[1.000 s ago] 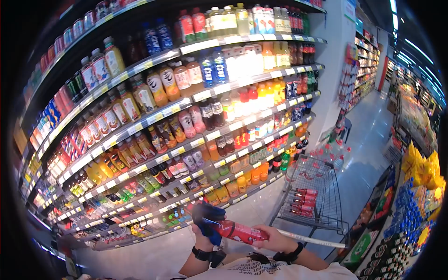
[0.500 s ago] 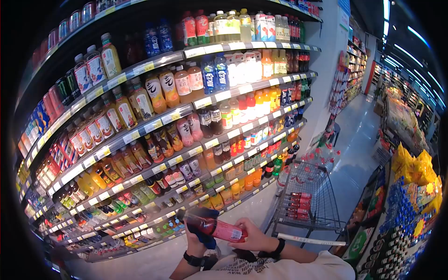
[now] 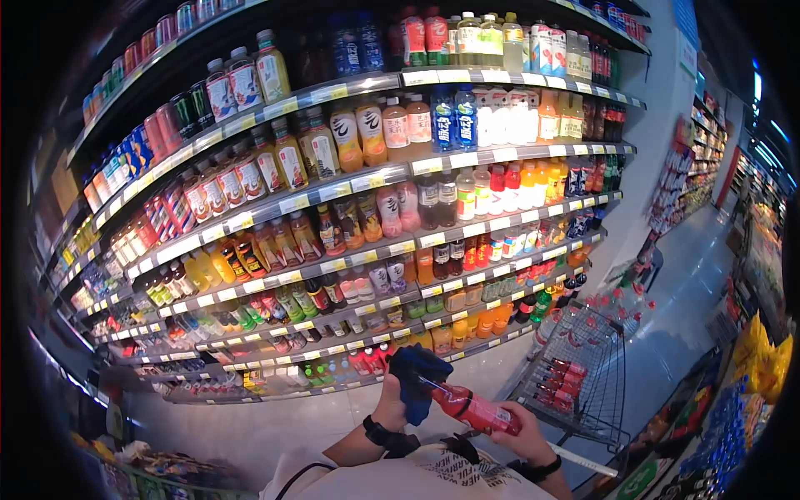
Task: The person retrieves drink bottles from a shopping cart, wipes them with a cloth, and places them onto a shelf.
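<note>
A bottle of red drink [image 3: 477, 409] with a pink-red label lies tilted across the front of my body, its neck pointing up and left. My right hand [image 3: 527, 432] is closed around its base end. In my left hand [image 3: 388, 407] is a bunched dark blue cloth [image 3: 418, 377], held at the neck end of the bottle. The cloth partly hides the left fingers and the tip of the bottle; whether it presses on the cap I cannot tell. Both wrists wear black bands.
A tall shelf unit [image 3: 367, 181] full of drink bottles and cans stands ahead. To the right is a wire shopping cart [image 3: 612, 379] with several similar red bottles [image 3: 560, 385] inside. Yellow bags [image 3: 762, 358] and stacked goods line the right edge, beside an aisle floor [image 3: 687, 271].
The cloth has moved from around the bottle's upper body to its neck end, baring more of the bottle. My view has turned left, so shelf, cart and hands appear farther right.
</note>
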### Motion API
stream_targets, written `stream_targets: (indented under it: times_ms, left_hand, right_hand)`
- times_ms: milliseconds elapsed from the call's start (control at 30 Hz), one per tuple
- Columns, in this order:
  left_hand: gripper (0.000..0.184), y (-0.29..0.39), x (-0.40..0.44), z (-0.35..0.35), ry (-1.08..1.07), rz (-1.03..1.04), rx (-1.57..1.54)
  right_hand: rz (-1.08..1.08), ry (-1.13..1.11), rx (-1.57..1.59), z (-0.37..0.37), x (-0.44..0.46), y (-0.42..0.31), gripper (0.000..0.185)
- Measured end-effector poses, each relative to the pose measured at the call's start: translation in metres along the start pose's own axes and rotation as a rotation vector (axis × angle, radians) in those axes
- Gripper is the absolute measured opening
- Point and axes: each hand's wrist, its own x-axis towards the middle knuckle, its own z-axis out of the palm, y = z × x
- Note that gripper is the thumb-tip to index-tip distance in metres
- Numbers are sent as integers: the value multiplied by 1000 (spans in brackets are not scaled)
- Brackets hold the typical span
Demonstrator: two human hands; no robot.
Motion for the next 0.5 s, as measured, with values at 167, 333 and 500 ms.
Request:
stream_targets:
  times_ms: [167, 333, 500]
  left_hand:
    - [99, -19, -4, 15, -52, 26, 182]
    - [97, -41, -13, 63, 62, -1, 169]
    - [100, -73, -32, 63, 33, -178, 46]
  right_hand:
    - [-43, 79, -124, -19, -27, 4, 72]
    - [-132, 67, -223, -33, -29, 14, 67]
    - [105, -34, -20, -24, -23, -20, 57]
